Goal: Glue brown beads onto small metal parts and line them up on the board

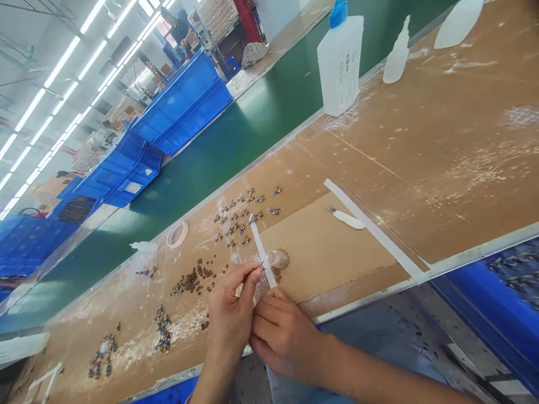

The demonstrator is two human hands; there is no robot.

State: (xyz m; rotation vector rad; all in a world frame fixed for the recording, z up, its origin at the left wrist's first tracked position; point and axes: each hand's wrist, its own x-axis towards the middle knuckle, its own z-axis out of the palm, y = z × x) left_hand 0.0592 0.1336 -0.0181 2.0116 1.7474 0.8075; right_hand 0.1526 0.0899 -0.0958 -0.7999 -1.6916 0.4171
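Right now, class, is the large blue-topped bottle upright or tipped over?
Upright: the bottle stands on its base, with its blue cap at the top.

The scene is brightly lit by rows of white ceiling tubes at the far left, whose glow is washed out into haze. Pale reflections are cast on the green belt (269,112), and glare is scattered over the brown tabletop (421,140). Only soft shadows are seen. Straight edges are tilted, and a wide-angle stretch is shown toward the borders. Fine detail is softened in the far background, and small print on the large bottle (341,67) is barely resolved.
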